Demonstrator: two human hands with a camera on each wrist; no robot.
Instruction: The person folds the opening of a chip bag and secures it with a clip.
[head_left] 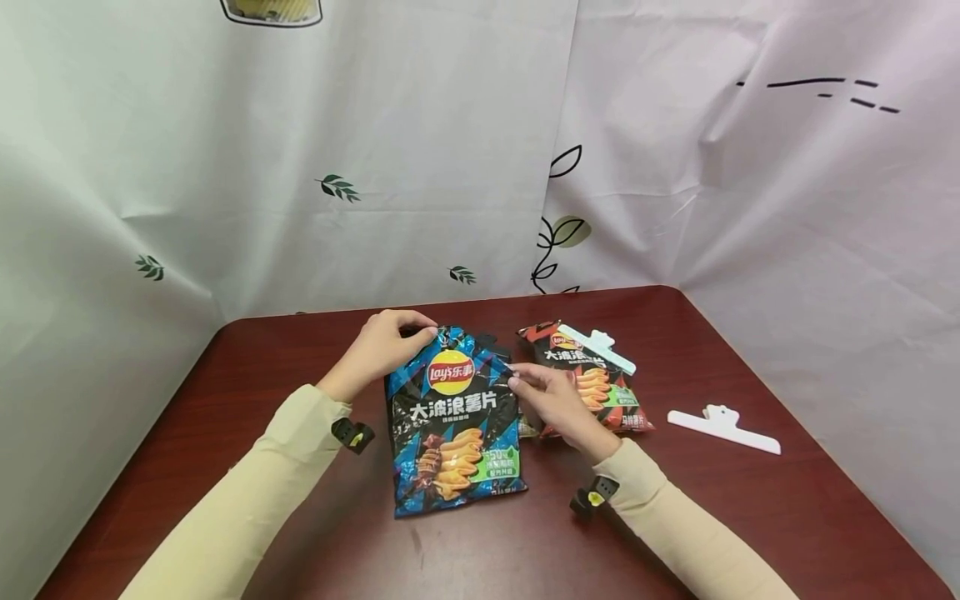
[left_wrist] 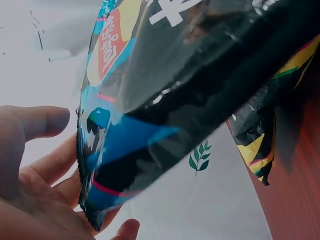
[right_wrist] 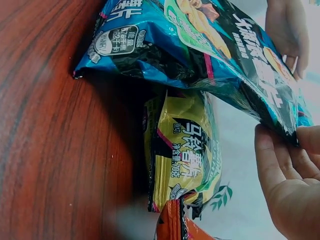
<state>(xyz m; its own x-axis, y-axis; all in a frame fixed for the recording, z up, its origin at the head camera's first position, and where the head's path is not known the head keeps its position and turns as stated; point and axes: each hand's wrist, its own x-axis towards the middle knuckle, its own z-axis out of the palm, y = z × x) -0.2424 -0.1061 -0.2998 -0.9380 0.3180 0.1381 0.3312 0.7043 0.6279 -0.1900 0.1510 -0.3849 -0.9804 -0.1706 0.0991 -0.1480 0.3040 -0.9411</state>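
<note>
— Starting largest: what carries the items?

— Dark red table (head_left: 750,517). Blue chip bag (head_left: 455,421) lies mid-table towards the near edge; red chip bag (head_left: 588,379) beside it carries a white clip (head_left: 597,347); a second clip (head_left: 724,429) lies towards the right edge.

— Hands?

— Left hand (head_left: 382,346) pinches the blue bag's top-left corner; right hand (head_left: 547,400) pinches its top-right edge.

— Handling?

— Judged light, soft, slippery foil, contents fragile. Hold the flat top seam, not the belly.

Head looks down; wrists close, sharing blue bag (head_left: 453,421).
</note>
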